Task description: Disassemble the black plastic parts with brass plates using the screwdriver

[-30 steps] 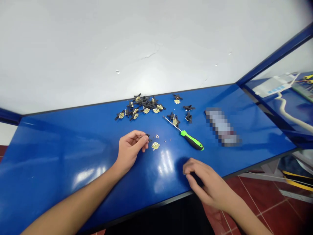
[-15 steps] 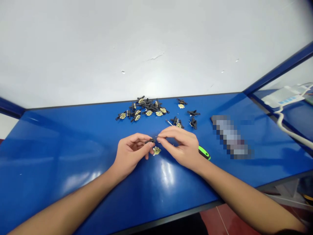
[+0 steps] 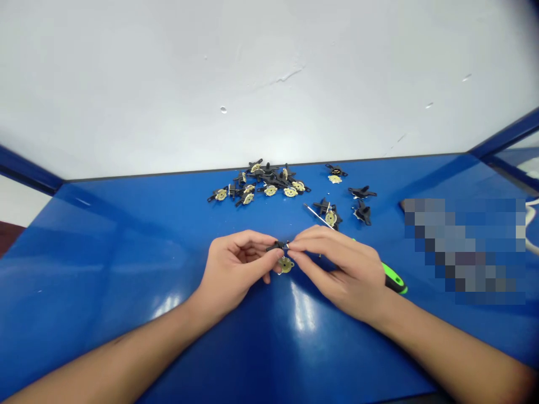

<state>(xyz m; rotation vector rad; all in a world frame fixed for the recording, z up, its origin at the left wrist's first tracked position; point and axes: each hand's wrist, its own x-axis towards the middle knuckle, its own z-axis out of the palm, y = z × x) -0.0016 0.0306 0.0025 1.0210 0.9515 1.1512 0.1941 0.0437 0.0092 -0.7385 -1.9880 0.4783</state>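
Observation:
My left hand (image 3: 240, 264) pinches a small black plastic part (image 3: 276, 246) between thumb and fingers. A round, yellowish metal disc (image 3: 286, 265) with small side tabs is just below that part, by the left fingertips; whether it is joined to the part I cannot tell. My right hand (image 3: 343, 269) is closed, thumb and index fingertips together at the right end of the black part. What sits between those fingertips is too small to name. Partly hidden behind the right hand lies a screwdriver (image 3: 394, 278) with a green and black handle, its thin shaft pointing up-left.
Several black parts with yellowish discs (image 3: 270, 191) are heaped near the white wall (image 3: 269, 84). More black parts (image 3: 362, 212) lie farther right on the blue table (image 3: 126, 241). A pixelated dark object (image 3: 463, 252) rests at the right, near a white cable (image 3: 531, 224).
My right fingertips have closed the small gap and now meet the black part in my left hand. The view has shifted, so the table things appear farther right or spread wider.

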